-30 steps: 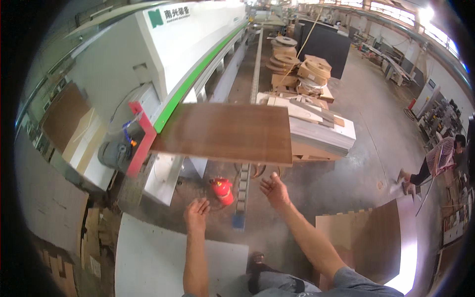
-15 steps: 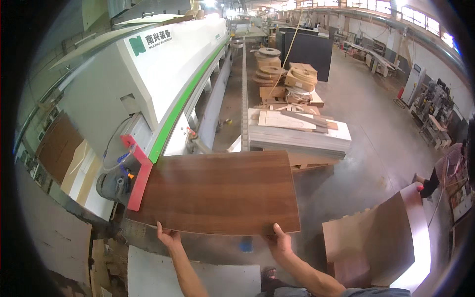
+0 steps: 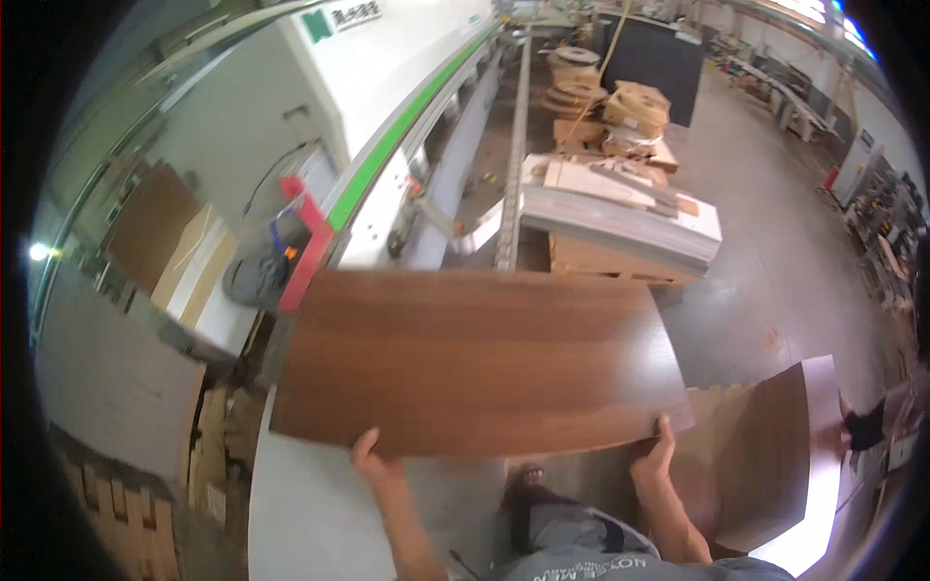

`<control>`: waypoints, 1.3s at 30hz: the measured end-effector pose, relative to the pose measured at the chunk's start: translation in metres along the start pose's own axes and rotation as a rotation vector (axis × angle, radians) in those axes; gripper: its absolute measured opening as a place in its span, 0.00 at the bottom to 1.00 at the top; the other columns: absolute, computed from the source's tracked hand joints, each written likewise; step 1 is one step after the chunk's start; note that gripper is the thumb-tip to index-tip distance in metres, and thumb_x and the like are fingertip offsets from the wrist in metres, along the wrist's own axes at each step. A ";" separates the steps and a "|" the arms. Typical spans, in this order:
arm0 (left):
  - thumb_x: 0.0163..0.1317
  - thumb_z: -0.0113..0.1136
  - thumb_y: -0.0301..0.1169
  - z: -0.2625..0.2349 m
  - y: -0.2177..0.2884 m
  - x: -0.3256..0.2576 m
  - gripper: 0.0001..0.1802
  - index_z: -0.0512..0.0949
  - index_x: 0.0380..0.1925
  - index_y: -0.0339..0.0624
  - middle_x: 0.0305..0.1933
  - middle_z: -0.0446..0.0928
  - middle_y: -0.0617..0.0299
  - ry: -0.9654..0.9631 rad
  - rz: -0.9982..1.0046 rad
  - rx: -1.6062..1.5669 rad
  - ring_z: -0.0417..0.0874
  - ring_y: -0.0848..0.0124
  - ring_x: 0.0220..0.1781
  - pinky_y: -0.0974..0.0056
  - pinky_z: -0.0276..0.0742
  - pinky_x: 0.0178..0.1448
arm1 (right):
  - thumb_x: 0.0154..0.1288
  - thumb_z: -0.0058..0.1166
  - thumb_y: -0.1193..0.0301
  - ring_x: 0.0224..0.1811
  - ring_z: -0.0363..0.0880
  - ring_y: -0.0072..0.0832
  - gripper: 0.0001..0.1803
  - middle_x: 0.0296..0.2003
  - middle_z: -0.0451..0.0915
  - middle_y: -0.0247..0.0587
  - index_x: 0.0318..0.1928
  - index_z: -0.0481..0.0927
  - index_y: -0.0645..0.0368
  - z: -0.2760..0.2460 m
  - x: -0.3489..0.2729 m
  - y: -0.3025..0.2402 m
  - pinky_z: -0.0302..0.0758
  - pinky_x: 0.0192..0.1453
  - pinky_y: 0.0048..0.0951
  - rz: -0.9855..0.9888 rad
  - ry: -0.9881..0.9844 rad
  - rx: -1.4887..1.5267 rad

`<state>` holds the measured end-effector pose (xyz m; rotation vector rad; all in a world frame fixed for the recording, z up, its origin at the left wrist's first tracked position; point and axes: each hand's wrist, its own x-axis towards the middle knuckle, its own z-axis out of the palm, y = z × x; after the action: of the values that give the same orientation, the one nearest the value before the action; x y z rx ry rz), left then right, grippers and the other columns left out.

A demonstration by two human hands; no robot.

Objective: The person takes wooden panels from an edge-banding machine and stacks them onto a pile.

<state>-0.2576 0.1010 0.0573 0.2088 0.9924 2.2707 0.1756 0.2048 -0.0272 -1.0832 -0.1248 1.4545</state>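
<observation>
1. Brown wood-grain panel (image 3: 480, 363) lies flat and level near the person, just right of the long white and green machine (image 3: 387, 116).
2. Left hand (image 3: 373, 463) and right hand (image 3: 657, 447) grip its near edge, fingers clenched on it.
3. Keeping the hands well apart likely stops it tipping.

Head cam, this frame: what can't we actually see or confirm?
- Head view: most of both hands' fingers, under the brown panel; left hand and right hand show only at its near edge.
- Floor and feet below, behind the panel.
- Far stacked boards: too small and blurred to count.
</observation>
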 end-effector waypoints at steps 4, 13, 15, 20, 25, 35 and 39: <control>0.62 0.62 0.30 0.077 -0.037 -0.111 0.08 0.81 0.35 0.36 0.32 0.78 0.57 -0.104 0.010 0.415 0.79 0.65 0.36 0.61 0.76 0.45 | 0.71 0.48 0.55 0.48 0.80 0.36 0.22 0.48 0.79 0.44 0.52 0.76 0.60 -0.056 0.038 0.016 0.80 0.48 0.40 0.147 0.150 0.211; 0.61 0.55 0.25 0.157 -0.188 -0.329 0.06 0.74 0.33 0.31 0.30 0.77 0.57 -0.762 0.082 0.810 0.79 0.66 0.28 0.59 0.73 0.31 | 0.70 0.44 0.66 0.52 0.76 0.41 0.17 0.47 0.78 0.46 0.56 0.75 0.58 -0.184 -0.024 0.053 0.76 0.56 0.40 0.369 -0.153 -0.331; 0.60 0.55 0.24 0.153 -0.199 -0.349 0.05 0.73 0.31 0.32 0.27 0.76 0.56 -0.849 0.182 0.891 0.78 0.63 0.24 0.58 0.72 0.28 | 0.70 0.44 0.67 0.52 0.76 0.40 0.17 0.47 0.78 0.45 0.55 0.75 0.57 -0.198 -0.038 0.047 0.76 0.56 0.40 0.402 -0.134 -0.284; 0.55 0.57 0.17 0.172 -0.192 -0.390 0.48 0.40 0.71 0.24 0.75 0.40 0.30 -1.034 0.235 0.765 0.45 0.36 0.77 0.48 0.46 0.77 | 0.70 0.45 0.67 0.52 0.76 0.40 0.16 0.48 0.78 0.44 0.55 0.75 0.57 -0.221 -0.051 0.038 0.76 0.56 0.39 0.441 -0.076 -0.206; 0.48 0.58 0.16 0.194 -0.176 -0.411 0.53 0.37 0.71 0.26 0.75 0.36 0.30 -1.218 0.205 0.688 0.37 0.33 0.77 0.38 0.39 0.76 | 0.69 0.46 0.68 0.53 0.76 0.39 0.16 0.48 0.78 0.43 0.54 0.76 0.56 -0.247 -0.054 0.031 0.76 0.56 0.39 0.420 -0.020 -0.152; 0.49 0.56 0.19 0.204 -0.179 -0.429 0.52 0.37 0.71 0.25 0.76 0.34 0.31 -1.407 0.198 0.720 0.34 0.32 0.77 0.33 0.35 0.75 | 0.69 0.47 0.69 0.53 0.76 0.38 0.15 0.48 0.79 0.41 0.53 0.76 0.56 -0.286 -0.086 0.027 0.76 0.56 0.38 0.369 0.101 -0.004; 0.59 0.51 0.22 0.211 -0.185 -0.431 0.44 0.39 0.70 0.21 0.75 0.37 0.28 -1.428 0.197 0.760 0.37 0.29 0.76 0.35 0.38 0.76 | 0.68 0.48 0.69 0.53 0.76 0.38 0.14 0.48 0.79 0.41 0.53 0.77 0.55 -0.297 -0.099 0.039 0.76 0.56 0.38 0.338 0.159 0.084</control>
<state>0.2505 0.0560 0.1204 1.9302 0.8787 1.1414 0.3240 -0.0374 -0.1640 -1.1854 0.2413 1.6483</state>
